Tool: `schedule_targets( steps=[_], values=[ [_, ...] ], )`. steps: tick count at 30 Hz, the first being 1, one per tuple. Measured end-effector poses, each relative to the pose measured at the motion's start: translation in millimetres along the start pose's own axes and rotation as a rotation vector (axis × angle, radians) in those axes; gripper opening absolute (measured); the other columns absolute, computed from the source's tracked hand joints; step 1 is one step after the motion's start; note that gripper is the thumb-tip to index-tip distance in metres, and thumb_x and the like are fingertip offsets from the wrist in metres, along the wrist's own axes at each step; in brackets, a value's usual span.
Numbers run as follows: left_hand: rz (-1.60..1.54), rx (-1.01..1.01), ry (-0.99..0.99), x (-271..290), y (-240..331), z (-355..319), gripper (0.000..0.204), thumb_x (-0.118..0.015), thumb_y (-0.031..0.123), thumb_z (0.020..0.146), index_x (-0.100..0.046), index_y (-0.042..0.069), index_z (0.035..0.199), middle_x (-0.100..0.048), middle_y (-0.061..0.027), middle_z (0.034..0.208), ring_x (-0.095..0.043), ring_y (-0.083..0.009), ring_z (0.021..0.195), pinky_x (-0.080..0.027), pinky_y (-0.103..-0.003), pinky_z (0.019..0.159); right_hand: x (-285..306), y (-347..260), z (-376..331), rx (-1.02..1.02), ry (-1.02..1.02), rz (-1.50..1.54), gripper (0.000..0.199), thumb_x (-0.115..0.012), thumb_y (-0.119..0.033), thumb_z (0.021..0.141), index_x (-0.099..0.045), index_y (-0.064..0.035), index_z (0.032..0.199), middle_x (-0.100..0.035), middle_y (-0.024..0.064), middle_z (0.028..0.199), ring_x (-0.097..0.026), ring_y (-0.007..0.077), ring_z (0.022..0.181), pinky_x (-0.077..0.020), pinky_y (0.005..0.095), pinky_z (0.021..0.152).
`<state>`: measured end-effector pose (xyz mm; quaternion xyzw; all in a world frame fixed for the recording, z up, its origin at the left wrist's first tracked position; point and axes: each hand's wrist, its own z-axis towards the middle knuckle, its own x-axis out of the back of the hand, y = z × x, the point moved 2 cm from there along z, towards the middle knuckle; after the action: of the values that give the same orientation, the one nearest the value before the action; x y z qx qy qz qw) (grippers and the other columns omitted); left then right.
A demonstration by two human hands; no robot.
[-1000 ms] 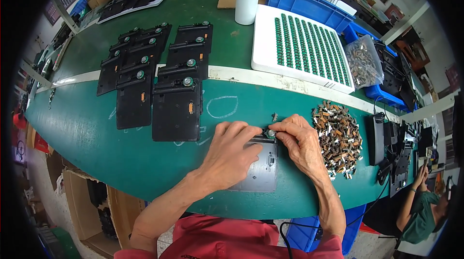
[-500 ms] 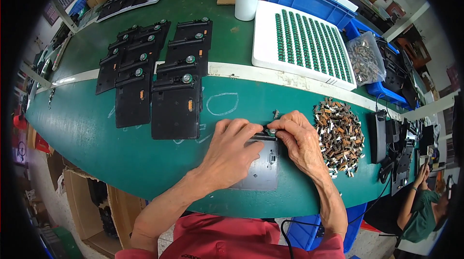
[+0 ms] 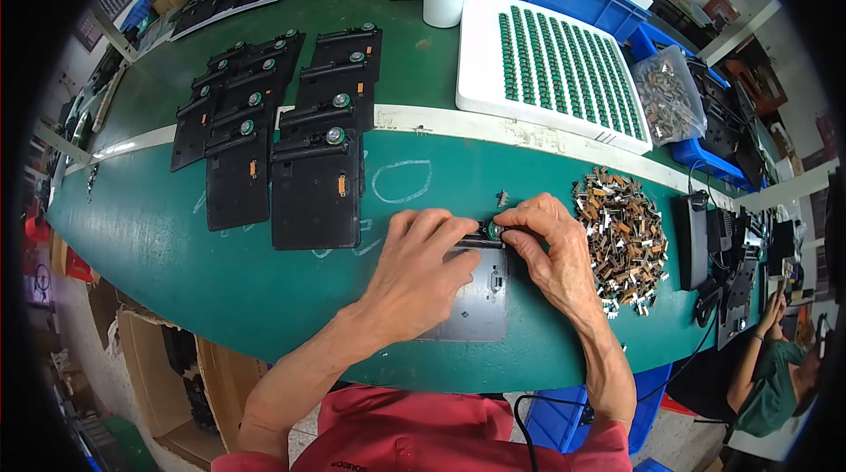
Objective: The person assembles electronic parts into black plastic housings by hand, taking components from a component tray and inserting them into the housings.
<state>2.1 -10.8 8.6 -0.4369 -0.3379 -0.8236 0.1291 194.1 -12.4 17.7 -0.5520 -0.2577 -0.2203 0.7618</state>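
Observation:
A flat black plastic panel [image 3: 480, 313] lies on the green table in front of me, with a raised bar along its far edge. My left hand [image 3: 416, 271] is closed over that bar, fingers bent on its far side and thumb on the near side. At the bar's right end sits a small round green part [image 3: 494, 231] with a shiny centre. Thumb and forefinger of my right hand [image 3: 555, 247] pinch this part, partly covering it. Just beyond the fingertips a tiny dark connector-like piece [image 3: 502, 199] lies loose.
Several similar black panels [image 3: 315, 208] overlap at the left. A heap of small brown and white connectors [image 3: 621, 243] lies right of my hand. Behind stands a white foam tray [image 3: 480, 58] holding rows of green parts, beside a clear bag [image 3: 667, 102]. Another person [image 3: 767, 384] sits far right.
Both hands stay at the panel's far right corner, and the right fingers have shifted slightly on the round green part. The whole view has moved a little.

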Motion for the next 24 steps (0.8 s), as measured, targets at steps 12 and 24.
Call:
schedule_targets(
  steps=[12, 24],
  values=[
    [0.021, 0.003, -0.003, -2.4, 0.0, -0.9, 0.026, -0.077, 0.007, 0.068, -0.07, 0.006, 0.093, -0.058, -0.0066, 0.12, -0.051, -0.0271, 0.111, -0.037, -0.043, 0.096, -6.4, -0.4, -0.6, 0.051, 0.038, -0.02, 0.022, -0.072, 0.002, 0.075, -0.069, -0.0015, 0.097, -0.061, 0.0117, 0.085, -0.061, 0.0301, 0.085, -0.0496, 0.0394, 0.073],
    [0.032, -0.011, 0.021, -2.9, 0.2, -1.4, 0.025, -0.076, 0.006, 0.068, -0.069, 0.005, 0.092, -0.058, -0.0073, 0.119, -0.052, -0.027, 0.11, -0.038, -0.043, 0.094, -10.3, -11.8, -2.2, -0.031, 0.033, -0.017, 0.023, -0.071, 0.003, 0.076, -0.068, -0.0005, 0.099, -0.061, 0.0137, 0.086, -0.061, 0.0303, 0.082, -0.0498, 0.039, 0.07]
  ],
)
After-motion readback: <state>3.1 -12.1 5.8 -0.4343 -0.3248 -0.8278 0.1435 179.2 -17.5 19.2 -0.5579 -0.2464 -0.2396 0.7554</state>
